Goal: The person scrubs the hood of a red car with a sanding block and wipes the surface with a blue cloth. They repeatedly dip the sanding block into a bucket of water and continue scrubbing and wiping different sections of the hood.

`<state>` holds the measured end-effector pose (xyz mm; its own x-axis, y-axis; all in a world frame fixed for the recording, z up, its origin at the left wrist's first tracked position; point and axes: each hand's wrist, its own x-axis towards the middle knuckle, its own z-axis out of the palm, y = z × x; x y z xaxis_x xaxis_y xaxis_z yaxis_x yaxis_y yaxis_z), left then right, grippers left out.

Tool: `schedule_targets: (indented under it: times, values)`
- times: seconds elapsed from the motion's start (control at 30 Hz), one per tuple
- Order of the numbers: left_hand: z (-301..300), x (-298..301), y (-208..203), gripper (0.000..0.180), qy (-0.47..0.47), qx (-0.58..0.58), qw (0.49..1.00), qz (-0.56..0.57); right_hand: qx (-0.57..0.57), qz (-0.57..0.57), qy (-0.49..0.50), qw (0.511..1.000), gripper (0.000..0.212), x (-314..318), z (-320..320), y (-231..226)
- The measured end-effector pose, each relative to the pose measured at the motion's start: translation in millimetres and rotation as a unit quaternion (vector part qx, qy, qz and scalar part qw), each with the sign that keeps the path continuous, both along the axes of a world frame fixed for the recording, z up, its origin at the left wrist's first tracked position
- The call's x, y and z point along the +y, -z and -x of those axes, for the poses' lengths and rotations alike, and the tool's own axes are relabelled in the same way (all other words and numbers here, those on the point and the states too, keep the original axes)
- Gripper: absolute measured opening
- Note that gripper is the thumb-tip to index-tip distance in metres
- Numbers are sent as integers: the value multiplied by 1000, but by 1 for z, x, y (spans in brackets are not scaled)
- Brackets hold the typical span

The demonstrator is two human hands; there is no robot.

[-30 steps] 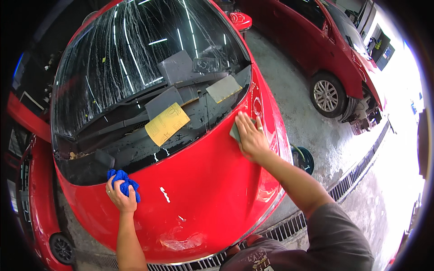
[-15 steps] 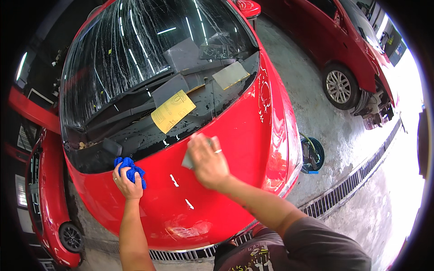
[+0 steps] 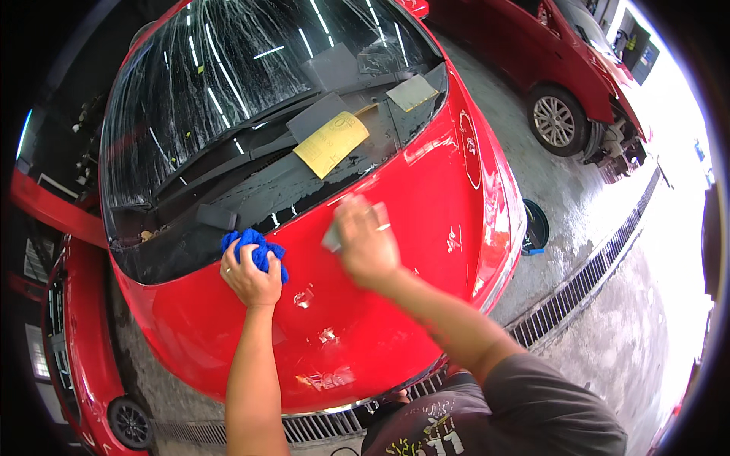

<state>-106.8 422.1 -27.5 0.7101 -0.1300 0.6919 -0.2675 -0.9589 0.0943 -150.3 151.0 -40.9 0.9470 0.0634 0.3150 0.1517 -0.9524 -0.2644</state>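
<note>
My left hand (image 3: 252, 280) is closed round a crumpled blue cloth (image 3: 262, 252) at the far edge of the red car hood (image 3: 380, 319), beside the black windshield base. To its right, my right hand (image 3: 366, 242), slightly blurred, lies over a grey piece of sandpaper (image 3: 332, 237) against the hood. Most of that piece is hidden under the fingers. Beyond the hands, a yellow-backed sheet (image 3: 331, 144) rests at the foot of the windshield (image 3: 220, 91), with a pale sheet (image 3: 412, 93) and several dark grey sheets near it. A dark block (image 3: 217, 216) sits just past the cloth.
Streaks of liquid run down the windshield, and small wet marks dot the hood. A dark bucket (image 3: 535, 226) stands on the floor at right. Behind it is another red car (image 3: 559, 121) with its front end stripped. A drain grate (image 3: 585, 285) crosses the floor; a third red car (image 3: 87, 334) is at left.
The view has shifted, so the car sits differently in it. My right hand has slid slightly left and nearer over the hood. The cloth stays in my left hand by the windshield edge.
</note>
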Motion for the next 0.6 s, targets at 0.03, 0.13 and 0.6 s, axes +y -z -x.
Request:
schedule_targets:
  times: [0.03, 0.13, 0.6]
  values:
    - [-4, -4, 2, 34, 12, -5, 1000, 3, 6, 3, -28, 1000, 66, 31, 8, 3]
    - [5, 14, -3, 33, -2, 6, 1000, 10, 113, 40, -96, 988, 72, 26, 9, -31]
    - [4, 16, -4, 33, 20, -2, 999, 26, 16, 62, -64, 996, 79, 79, 10, -14]
